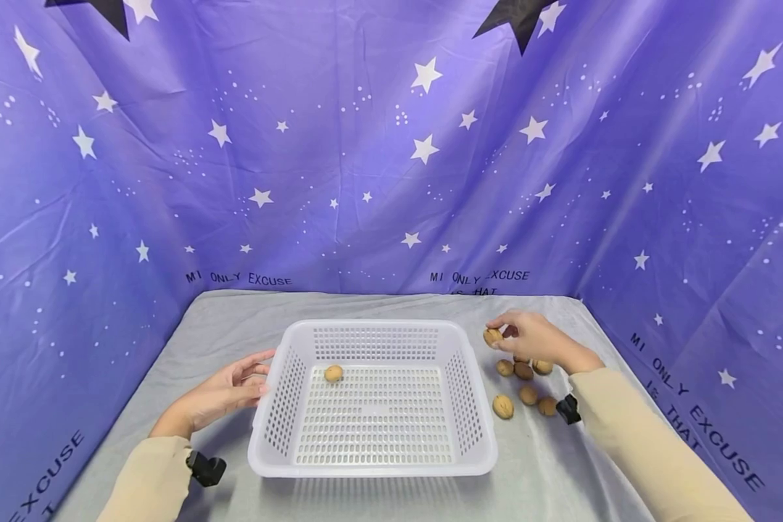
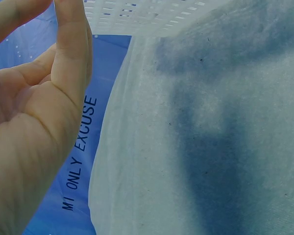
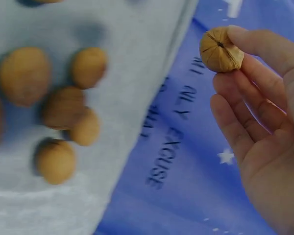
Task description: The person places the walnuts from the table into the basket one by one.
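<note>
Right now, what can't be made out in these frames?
- Head: one walnut is mostly hidden by the right hand and a darker walnut.
- Left wrist: the top edge cuts off most of the basket and part of the left hand, so contact between them isn't visible there.
- Right wrist: blur hides shell detail on the loose walnuts; the left and top edges each crop one.
</note>
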### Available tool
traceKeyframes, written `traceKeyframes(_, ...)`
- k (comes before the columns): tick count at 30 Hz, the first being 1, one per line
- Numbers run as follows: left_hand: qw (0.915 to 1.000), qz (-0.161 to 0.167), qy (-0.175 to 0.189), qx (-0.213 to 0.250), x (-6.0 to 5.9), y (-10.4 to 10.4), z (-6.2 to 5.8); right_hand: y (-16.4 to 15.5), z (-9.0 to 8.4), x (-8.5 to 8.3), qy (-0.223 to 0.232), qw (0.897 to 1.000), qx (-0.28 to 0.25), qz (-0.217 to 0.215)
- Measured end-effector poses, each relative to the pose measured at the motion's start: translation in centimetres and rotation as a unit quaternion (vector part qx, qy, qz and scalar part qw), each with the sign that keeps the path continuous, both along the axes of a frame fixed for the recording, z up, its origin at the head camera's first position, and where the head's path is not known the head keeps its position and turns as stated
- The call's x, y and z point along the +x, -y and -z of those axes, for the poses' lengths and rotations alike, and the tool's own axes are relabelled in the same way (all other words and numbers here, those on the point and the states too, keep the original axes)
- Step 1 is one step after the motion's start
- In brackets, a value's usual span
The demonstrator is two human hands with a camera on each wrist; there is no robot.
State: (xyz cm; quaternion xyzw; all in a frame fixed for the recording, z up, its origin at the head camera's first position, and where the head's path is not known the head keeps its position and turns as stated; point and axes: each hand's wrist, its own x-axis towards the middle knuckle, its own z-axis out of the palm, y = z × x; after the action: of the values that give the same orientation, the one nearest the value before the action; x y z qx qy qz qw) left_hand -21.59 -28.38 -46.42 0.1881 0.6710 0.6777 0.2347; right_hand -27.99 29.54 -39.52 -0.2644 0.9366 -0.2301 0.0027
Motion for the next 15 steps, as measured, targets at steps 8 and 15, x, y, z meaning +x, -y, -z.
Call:
traceKeyframes(8, 1.0000, 0.000, -0.003, -0.001, 0.0, 0.0, 0.0, 2.7, -2.5, -0.9, -0.041, 0.998, 0.015, -0.037)
traceKeyframes(15, 1.0000, 0.001, -0.002, 0.002, -0.1, 0.0, 0.1, 7.0, -3.2, -1.6, -0.038, 0.995, 0.023, -0.088)
